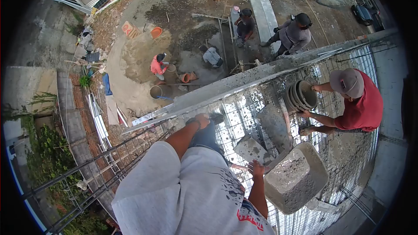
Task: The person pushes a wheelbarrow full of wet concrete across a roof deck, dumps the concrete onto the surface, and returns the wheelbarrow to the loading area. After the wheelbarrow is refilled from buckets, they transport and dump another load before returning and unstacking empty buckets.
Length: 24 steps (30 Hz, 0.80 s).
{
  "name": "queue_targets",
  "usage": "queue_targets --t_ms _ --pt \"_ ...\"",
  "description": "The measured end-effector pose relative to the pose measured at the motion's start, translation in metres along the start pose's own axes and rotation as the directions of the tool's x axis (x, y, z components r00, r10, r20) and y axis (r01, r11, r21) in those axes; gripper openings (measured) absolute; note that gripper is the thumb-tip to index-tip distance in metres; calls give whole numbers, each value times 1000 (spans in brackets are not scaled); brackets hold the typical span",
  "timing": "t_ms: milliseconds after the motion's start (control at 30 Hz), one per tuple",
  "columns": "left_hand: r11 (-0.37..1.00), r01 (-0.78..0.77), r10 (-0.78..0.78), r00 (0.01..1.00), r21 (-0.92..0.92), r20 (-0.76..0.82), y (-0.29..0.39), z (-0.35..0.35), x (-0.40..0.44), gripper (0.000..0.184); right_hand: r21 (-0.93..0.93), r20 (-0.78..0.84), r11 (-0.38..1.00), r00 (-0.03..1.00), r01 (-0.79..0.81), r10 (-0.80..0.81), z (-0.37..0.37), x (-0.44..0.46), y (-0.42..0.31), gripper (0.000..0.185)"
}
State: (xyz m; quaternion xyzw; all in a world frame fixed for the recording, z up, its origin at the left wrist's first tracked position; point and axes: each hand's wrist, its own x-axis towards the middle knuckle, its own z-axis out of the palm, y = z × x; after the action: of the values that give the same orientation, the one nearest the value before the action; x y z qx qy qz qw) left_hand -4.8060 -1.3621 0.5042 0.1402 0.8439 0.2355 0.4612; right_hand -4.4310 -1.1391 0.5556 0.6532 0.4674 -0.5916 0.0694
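Note:
My left hand (202, 121), with a dark band at the wrist, rests on my bent knee in blue jeans (204, 137). Close to the grey, mortar-coated tub (297, 177), my right hand (256, 168) has its fingers apart. A light wooden handle (238, 166) ends near those fingers; contact is unclear. Flat grey slabs (252, 149) lie beyond the hand on the metal mesh. Wet mortar coats the inside of the tub.
A co-worker in a red shirt (359, 100) holds stacked buckets (300, 95) at right. A concrete beam (226, 88) crosses ahead, with several people on the ground below it. Rebar (93, 165) runs along the left; a long-handled tool (285, 119) lies ahead.

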Motion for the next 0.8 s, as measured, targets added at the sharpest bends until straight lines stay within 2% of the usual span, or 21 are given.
queue_targets --t_ms 100,200,633,800 --pt "999 -26 26 1000 29 8 -1 3 1 37 -20 -3 1000 1000 -17 17 -1 1 2 42" --pt "998 -46 46 999 51 7 0 7 8 37 122 -48 993 999 -2 8 -2 7 8 29" --pt "998 -44 42 998 38 50 12 -2 13 38 174 -35 985 999 7 -1 0 -1 8 26" --pt "989 -135 134 991 54 24 -11 13 32 38 83 -65 996 998 -14 20 8 -8 3 28"
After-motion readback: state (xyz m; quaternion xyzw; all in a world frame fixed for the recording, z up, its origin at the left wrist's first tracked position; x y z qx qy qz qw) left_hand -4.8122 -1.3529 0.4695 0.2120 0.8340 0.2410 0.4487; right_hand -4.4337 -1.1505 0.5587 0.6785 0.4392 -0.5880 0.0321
